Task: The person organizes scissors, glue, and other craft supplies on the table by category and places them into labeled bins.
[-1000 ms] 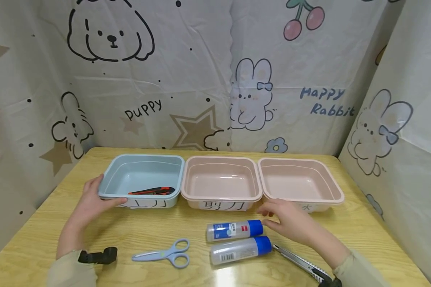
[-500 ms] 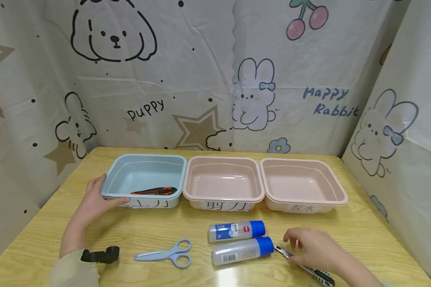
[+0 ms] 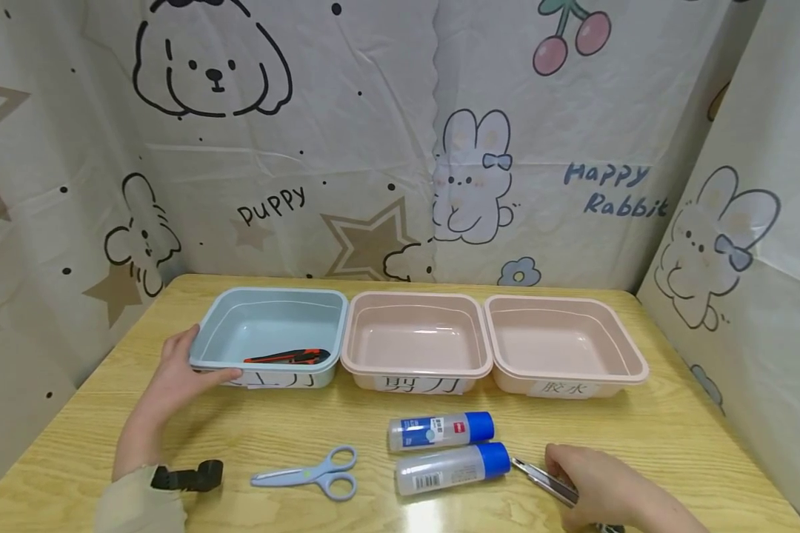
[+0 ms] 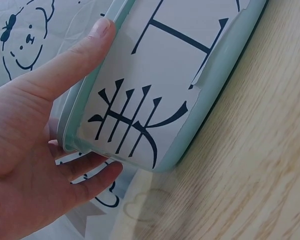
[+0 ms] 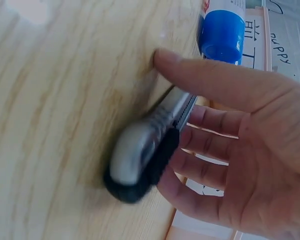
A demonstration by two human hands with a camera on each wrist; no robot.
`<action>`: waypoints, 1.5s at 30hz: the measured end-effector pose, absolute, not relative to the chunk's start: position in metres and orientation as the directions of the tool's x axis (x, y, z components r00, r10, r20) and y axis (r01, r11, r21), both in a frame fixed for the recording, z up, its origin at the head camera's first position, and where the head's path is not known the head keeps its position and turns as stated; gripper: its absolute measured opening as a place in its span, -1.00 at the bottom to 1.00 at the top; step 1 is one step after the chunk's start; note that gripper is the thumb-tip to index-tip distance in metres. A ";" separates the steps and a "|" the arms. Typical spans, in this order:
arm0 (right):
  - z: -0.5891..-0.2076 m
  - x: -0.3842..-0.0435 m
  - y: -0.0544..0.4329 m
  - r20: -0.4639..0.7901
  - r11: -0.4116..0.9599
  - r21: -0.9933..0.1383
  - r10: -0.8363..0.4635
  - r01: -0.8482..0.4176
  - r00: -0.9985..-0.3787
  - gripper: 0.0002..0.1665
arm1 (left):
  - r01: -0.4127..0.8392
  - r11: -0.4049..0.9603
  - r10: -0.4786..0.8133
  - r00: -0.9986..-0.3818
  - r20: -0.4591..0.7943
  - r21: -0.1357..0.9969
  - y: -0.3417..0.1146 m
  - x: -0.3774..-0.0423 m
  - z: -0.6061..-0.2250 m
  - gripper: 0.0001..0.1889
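Observation:
My left hand [image 3: 173,377] holds the front left corner of a blue plastic bin [image 3: 276,294], thumb along its labelled front and fingers at its side. Inside that bin lies a red and black utility knife [image 3: 290,357]. At the front right my right hand [image 3: 603,481] curls over a silver and black utility knife [image 3: 540,477], which lies between thumb and fingers in the right wrist view. Two clear glue bottles [image 3: 440,431] with blue caps lie left of it. Pale blue scissors [image 3: 307,474] lie farther left on the wooden table [image 3: 240,422].
Two pink bins stand beside the blue one in a row: the middle bin [image 3: 416,370] and the right bin [image 3: 567,379], each with a paper label on its front. A printed cloth [image 3: 347,148] hangs behind and along both sides of the table.
My right hand has moved from beside the right bin down and right to the silver utility knife and has closed over it. The left hand stays at the blue bin.

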State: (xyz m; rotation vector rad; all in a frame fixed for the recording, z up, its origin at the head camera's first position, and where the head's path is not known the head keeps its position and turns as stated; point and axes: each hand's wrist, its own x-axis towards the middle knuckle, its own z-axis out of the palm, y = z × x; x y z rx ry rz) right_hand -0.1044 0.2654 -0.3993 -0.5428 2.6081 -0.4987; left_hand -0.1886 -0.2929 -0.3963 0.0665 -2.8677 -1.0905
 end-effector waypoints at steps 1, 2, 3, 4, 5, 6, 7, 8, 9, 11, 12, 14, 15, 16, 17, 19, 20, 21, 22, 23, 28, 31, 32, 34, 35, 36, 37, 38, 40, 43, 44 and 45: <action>-0.400 -0.105 0.266 -0.329 0.850 -0.436 -0.457 -0.296 -0.827 -0.54 | -0.016 0.748 -0.068 -0.996 0.052 0.664 -0.293 -0.189 -0.397 0.19; -0.400 -0.105 0.267 -0.325 0.841 -0.449 -0.468 -0.301 -0.822 -0.55 | -0.017 0.747 -0.068 -0.996 0.050 0.665 -0.293 -0.189 -0.397 0.20; -0.400 -0.106 0.267 -0.319 0.832 -0.460 -0.480 -0.309 -0.817 -0.56 | -0.018 0.746 -0.069 -0.996 0.050 0.665 -0.294 -0.189 -0.397 0.20; -0.401 -0.106 0.268 -0.305 0.822 -0.466 -0.496 -0.327 -0.813 -0.57 | -0.017 0.747 -0.069 -0.996 0.051 0.665 -0.294 -0.188 -0.397 0.20; -0.401 -0.107 0.269 -0.302 0.817 -0.470 -0.504 -0.334 -0.809 -0.58 | -0.017 0.747 -0.069 -0.996 0.052 0.665 -0.294 -0.188 -0.397 0.20; -0.401 -0.108 0.269 -0.295 0.810 -0.474 -0.515 -0.345 -0.805 -0.59 | -0.017 0.746 -0.070 -0.996 0.053 0.666 -0.294 -0.188 -0.396 0.20; -0.400 -0.109 0.270 -0.286 0.804 -0.475 -0.524 -0.357 -0.802 -0.59 | -0.014 0.747 -0.069 -0.996 0.057 0.665 -0.294 -0.188 -0.396 0.20; -0.400 -0.110 0.271 -0.278 0.800 -0.474 -0.532 -0.368 -0.800 -0.60 | -0.011 0.745 -0.068 -0.996 0.059 0.667 -0.294 -0.188 -0.396 0.19; -0.399 -0.111 0.271 -0.271 0.796 -0.473 -0.540 -0.378 -0.797 -0.61 | -0.010 0.744 -0.067 -0.996 0.060 0.668 -0.294 -0.188 -0.396 0.19; -0.396 -0.114 0.271 -0.256 0.791 -0.467 -0.550 -0.397 -0.795 -0.63 | -0.006 0.744 -0.065 -0.996 0.064 0.669 -0.294 -0.188 -0.397 0.19; -0.394 -0.115 0.271 -0.237 0.786 -0.458 -0.559 -0.416 -0.795 -0.64 | -0.004 0.743 -0.064 -0.996 0.065 0.669 -0.294 -0.188 -0.397 0.19; -0.390 -0.117 0.269 -0.208 0.782 -0.438 -0.568 -0.443 -0.796 -0.67 | -0.005 0.743 -0.062 -0.996 0.062 0.670 -0.294 -0.188 -0.398 0.19; -0.387 -0.118 0.267 -0.190 0.779 -0.429 -0.572 -0.457 -0.798 -0.68 | -0.006 0.743 -0.062 -0.996 0.061 0.669 -0.294 -0.188 -0.398 0.19; -0.385 -0.119 0.265 -0.169 0.778 -0.416 -0.576 -0.472 -0.800 -0.69 | -0.007 0.744 -0.063 -0.996 0.060 0.668 -0.294 -0.188 -0.398 0.19; -0.382 -0.120 0.263 -0.144 0.774 -0.403 -0.580 -0.488 -0.802 -0.69 | -0.009 0.745 -0.064 -0.996 0.059 0.668 -0.294 -0.188 -0.398 0.19; -0.377 -0.122 0.259 -0.105 0.768 -0.383 -0.588 -0.513 -0.802 -0.70 | -0.013 0.746 -0.066 -0.996 0.055 0.666 -0.295 -0.188 -0.398 0.19; -0.374 -0.123 0.257 -0.084 0.765 -0.371 -0.591 -0.525 -0.802 -0.71 | -0.012 0.746 -0.066 -0.996 0.055 0.666 -0.295 -0.188 -0.398 0.19; -0.372 -0.124 0.255 -0.067 0.764 -0.361 -0.593 -0.535 -0.802 -0.72 | -0.014 0.748 -0.067 -0.996 0.055 0.664 -0.295 -0.188 -0.398 0.19; -0.369 -0.125 0.254 -0.049 0.764 -0.345 -0.595 -0.546 -0.802 -0.71 | -0.014 0.748 -0.067 -0.996 0.054 0.663 -0.295 -0.188 -0.398 0.19; -0.367 -0.127 0.252 -0.030 0.762 -0.329 -0.599 -0.558 -0.800 -0.71 | -0.014 0.748 -0.067 -0.996 0.054 0.663 -0.295 -0.187 -0.398 0.19; -0.357 -0.132 0.239 0.037 0.767 -0.254 -0.601 -0.590 -0.798 -0.66 | -0.016 0.746 -0.067 -0.996 0.051 0.666 -0.294 -0.186 -0.398 0.20; -0.352 -0.136 0.228 0.048 0.763 -0.254 -0.604 -0.594 -0.796 -0.64 | -0.017 0.746 -0.069 -0.996 0.052 0.666 -0.294 -0.186 -0.398 0.20; -0.351 -0.138 0.224 0.049 0.759 -0.261 -0.606 -0.596 -0.794 -0.64 | -0.018 0.746 -0.070 -0.996 0.051 0.666 -0.294 -0.186 -0.398 0.20; -0.348 -0.141 0.215 0.068 0.746 -0.266 -0.617 -0.611 -0.784 -0.65 | -0.019 0.748 -0.073 -0.996 0.053 0.664 -0.294 -0.187 -0.398 0.20; -0.348 -0.143 0.211 0.082 0.737 -0.267 -0.624 -0.620 -0.777 -0.66 | -0.020 0.748 -0.073 -0.996 0.053 0.663 -0.294 -0.187 -0.398 0.20; -0.347 -0.144 0.207 0.097 0.732 -0.263 -0.628 -0.628 -0.772 -0.67 | -0.021 0.749 -0.074 -0.996 0.053 0.662 -0.294 -0.187 -0.398 0.20; -0.347 -0.146 0.203 0.112 0.726 -0.260 -0.633 -0.637 -0.766 -0.67 | -0.021 0.748 -0.074 -0.996 0.053 0.663 -0.294 -0.187 -0.397 0.20; -0.347 -0.148 0.199 0.124 0.722 -0.251 -0.636 -0.645 -0.761 -0.68 | -0.019 0.748 -0.074 -0.996 0.055 0.664 -0.294 -0.187 -0.397 0.20; -0.346 -0.151 0.192 0.143 0.718 -0.239 -0.640 -0.654 -0.755 -0.70 | -0.016 0.744 -0.073 -0.996 0.057 0.668 -0.293 -0.187 -0.397 0.20; -0.346 -0.156 0.181 0.148 0.722 -0.232 -0.637 -0.652 -0.757 -0.72 | -0.017 0.741 -0.072 -0.996 0.055 0.671 -0.292 -0.187 -0.397 0.20; -0.346 -0.158 0.178 0.151 0.721 -0.231 -0.636 -0.653 -0.756 -0.73 | -0.017 0.742 -0.073 -0.996 0.055 0.670 -0.292 -0.188 -0.397 0.20; -0.346 -0.160 0.175 0.155 0.719 -0.232 -0.638 -0.655 -0.754 -0.73 | -0.017 0.740 -0.072 -0.996 0.053 0.672 -0.291 -0.188 -0.397 0.20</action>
